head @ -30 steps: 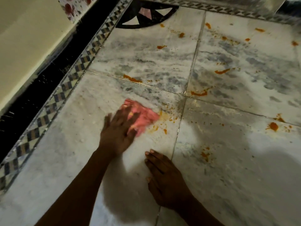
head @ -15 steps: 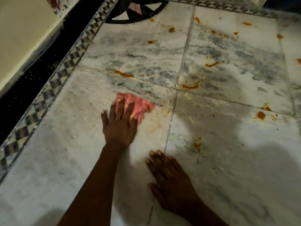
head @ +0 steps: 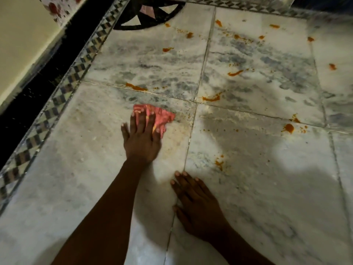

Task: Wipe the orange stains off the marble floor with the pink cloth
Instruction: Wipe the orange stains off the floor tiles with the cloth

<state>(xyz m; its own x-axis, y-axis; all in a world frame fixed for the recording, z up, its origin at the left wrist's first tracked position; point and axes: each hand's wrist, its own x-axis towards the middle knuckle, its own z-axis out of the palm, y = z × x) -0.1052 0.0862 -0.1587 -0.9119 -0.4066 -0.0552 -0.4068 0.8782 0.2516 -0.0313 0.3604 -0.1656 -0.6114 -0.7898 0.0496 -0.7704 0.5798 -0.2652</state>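
My left hand [head: 141, 138] presses flat on the crumpled pink cloth [head: 162, 116], fingers spread over its left part, on the marble floor [head: 76, 150]. My right hand [head: 196, 205] lies flat on the floor nearer to me, fingers together, holding nothing. A faint yellowish smear [head: 175, 138] shows just right of the cloth. Orange stains lie beyond: a streak [head: 136, 87] on the tile joint above the cloth, a smear [head: 212, 98] near the tile cross, a blob [head: 289, 128] at right, a small patch [head: 219, 163] near my right hand, and several more farther away.
A checkered mosaic border [head: 63, 87] runs diagonally on the left, with a black strip [head: 28, 92] and a cream wall [head: 21, 35] beyond it. A dark inlaid semicircle [head: 149, 18] sits at the top. A second patterned border [head: 238, 4] runs along the far edge.
My left hand has swept the cloth leftward over the speckled stains beside the tile joint, leaving only a faint smear there. My right hand has stayed planted.
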